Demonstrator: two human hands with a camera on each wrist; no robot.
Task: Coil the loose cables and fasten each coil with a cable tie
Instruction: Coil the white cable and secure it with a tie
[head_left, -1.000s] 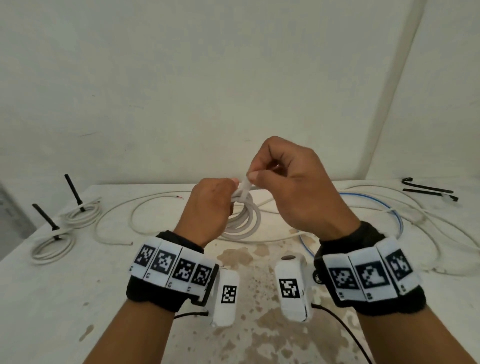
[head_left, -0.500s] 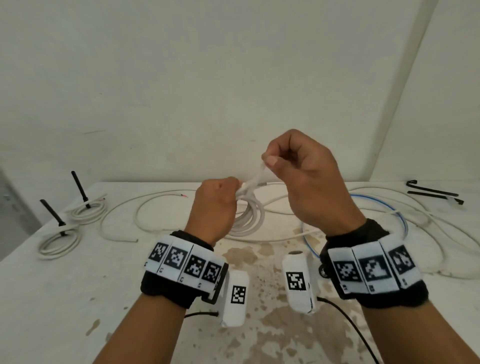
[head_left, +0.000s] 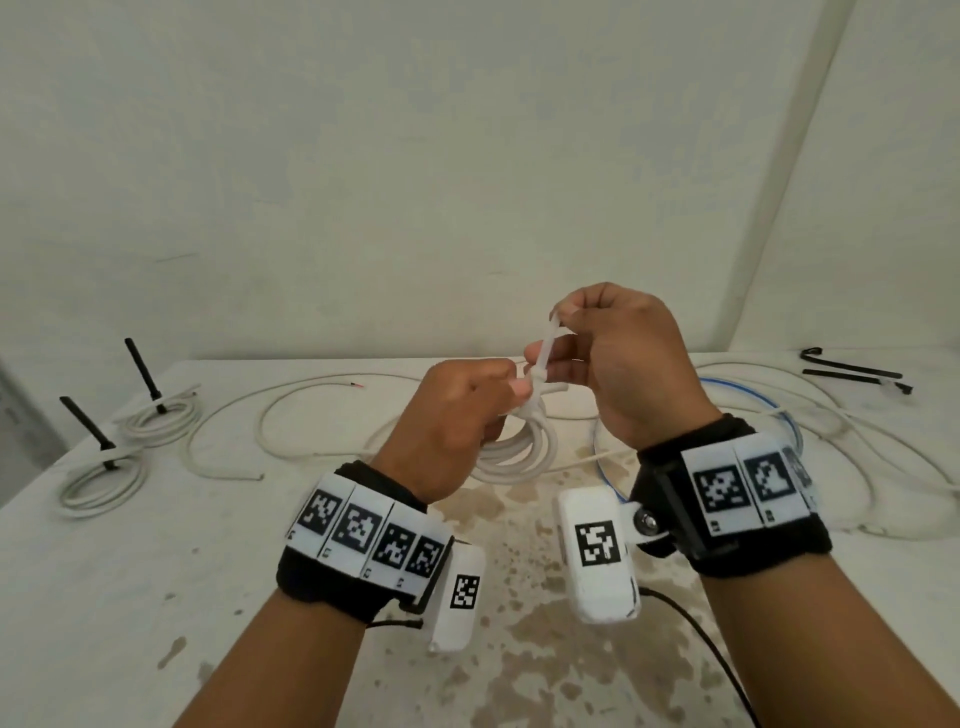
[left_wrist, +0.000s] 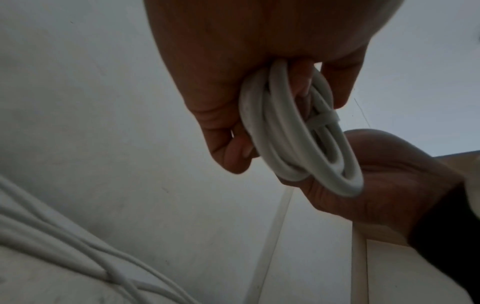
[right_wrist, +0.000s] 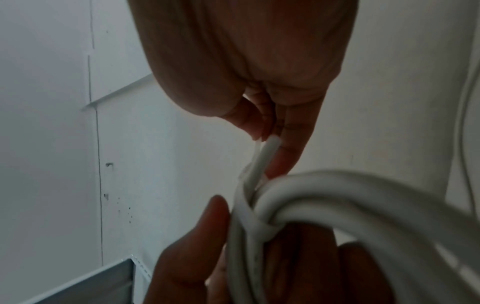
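A small coil of white cable (head_left: 519, 449) hangs above the table, gripped at its top by my left hand (head_left: 470, 410). A translucent white cable tie (head_left: 546, 351) is wrapped round the coil's top, and its tail rises steeply into my right hand (head_left: 592, 338), which pinches it between thumb and fingers. In the left wrist view the coil (left_wrist: 298, 144) sits in curled fingers with the tie's band (left_wrist: 322, 119) across its strands. In the right wrist view the tie (right_wrist: 262, 162) runs from my fingertips down to the coil (right_wrist: 337, 195).
Two finished white coils (head_left: 98, 480) (head_left: 158, 421) with upright black ties lie at the table's left. Loose white cables (head_left: 311, 410) and a blue-edged cable (head_left: 779, 415) sprawl across the back and right. Black ties (head_left: 852, 371) lie far right. The near tabletop (head_left: 519, 649) is stained.
My right hand has drawn the tie's tail upward and back, from low and near the coil to a steep angle above it. My left hand still holds the coil.
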